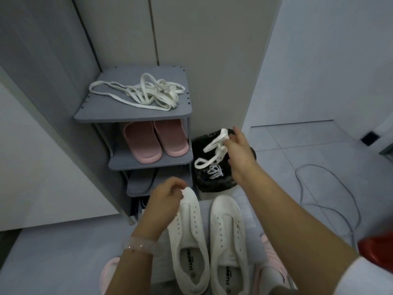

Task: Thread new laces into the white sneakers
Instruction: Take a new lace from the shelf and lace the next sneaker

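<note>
Your right hand (238,152) pinches a lace (214,150) over the bin (244,182); your left hand (168,196) grips the sneaker (189,237). Dropped, the lace could snag the rim.

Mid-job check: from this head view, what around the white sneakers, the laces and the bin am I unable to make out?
- Head view: toe of the left white canvas sneaker, covered by the left hand; its grip is unclear.
- Heels of both sneakers, including the right white sneaker, cut off by the bottom edge.
- Inside of the black plastic-lined bin, partly hidden by the right hand and the flat white lace it pinches.
- Lowest shelves of the grey plastic shoe rack: dark, contents unreadable.
</note>
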A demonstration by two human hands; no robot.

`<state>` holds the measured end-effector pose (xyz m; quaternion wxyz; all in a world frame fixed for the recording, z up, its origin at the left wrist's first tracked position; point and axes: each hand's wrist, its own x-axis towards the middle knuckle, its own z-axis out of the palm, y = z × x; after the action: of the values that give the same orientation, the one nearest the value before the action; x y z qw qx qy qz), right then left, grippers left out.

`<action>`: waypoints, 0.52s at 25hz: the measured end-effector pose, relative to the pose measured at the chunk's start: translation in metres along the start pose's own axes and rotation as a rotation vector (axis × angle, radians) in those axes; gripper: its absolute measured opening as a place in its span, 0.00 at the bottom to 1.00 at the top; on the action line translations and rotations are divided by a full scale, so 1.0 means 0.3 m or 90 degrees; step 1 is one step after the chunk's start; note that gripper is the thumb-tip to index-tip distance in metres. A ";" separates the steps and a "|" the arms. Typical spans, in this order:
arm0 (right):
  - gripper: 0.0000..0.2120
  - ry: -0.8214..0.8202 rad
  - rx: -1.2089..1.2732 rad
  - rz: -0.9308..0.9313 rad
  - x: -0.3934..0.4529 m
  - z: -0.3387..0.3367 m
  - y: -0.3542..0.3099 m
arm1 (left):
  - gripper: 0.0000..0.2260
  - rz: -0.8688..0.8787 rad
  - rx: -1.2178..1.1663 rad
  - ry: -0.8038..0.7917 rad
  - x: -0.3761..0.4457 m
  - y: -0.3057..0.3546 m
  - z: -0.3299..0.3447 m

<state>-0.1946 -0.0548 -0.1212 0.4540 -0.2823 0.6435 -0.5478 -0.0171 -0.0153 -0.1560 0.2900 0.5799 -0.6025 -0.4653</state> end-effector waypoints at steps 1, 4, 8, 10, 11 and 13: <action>0.23 -0.017 -0.058 -0.007 0.000 -0.008 -0.021 | 0.14 0.008 0.022 -0.037 -0.001 -0.006 0.003; 0.16 -0.006 -0.174 0.032 -0.063 -0.035 0.029 | 0.14 0.017 0.042 -0.074 -0.017 -0.014 0.011; 0.11 0.007 -0.139 0.155 -0.148 -0.081 0.191 | 0.15 0.046 0.058 -0.079 -0.043 -0.012 -0.002; 0.11 0.017 -0.150 0.173 -0.180 -0.080 0.213 | 0.15 0.048 0.066 -0.085 -0.060 -0.022 -0.027; 0.11 0.023 -0.156 0.159 -0.185 -0.071 0.204 | 0.14 0.044 0.079 -0.083 -0.068 -0.034 -0.041; 0.10 0.010 -0.148 0.115 -0.186 -0.027 0.155 | 0.13 0.032 0.111 -0.081 -0.078 -0.068 -0.072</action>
<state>-0.1717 0.0080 -0.1508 0.4606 -0.2696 0.7292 -0.4283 0.0146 0.0048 -0.1611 0.2115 0.5570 -0.6721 -0.4396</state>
